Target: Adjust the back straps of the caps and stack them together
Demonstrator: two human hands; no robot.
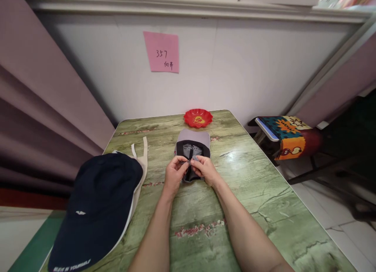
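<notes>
A grey cap (193,136) with a black inside lies upturned on the green table, its brim toward the wall. Over its near part, my left hand (175,171) pinches one end of the cap's strap between thumb and forefinger. My right hand (205,169) is closed on the strap's other side, close to the left fingertips. The strap's details between the fingers are too small to tell. A navy cap (102,201) with a white underside rests at the left, a pale strap (145,148) sticking out behind it.
A red scalloped plate (198,118) sits at the far edge of the green table (246,209), near the white wall. A pink note (162,53) is stuck to the wall. Right of the table stands a stool or chair with a colourful cover (289,133). Curtains hang at both sides.
</notes>
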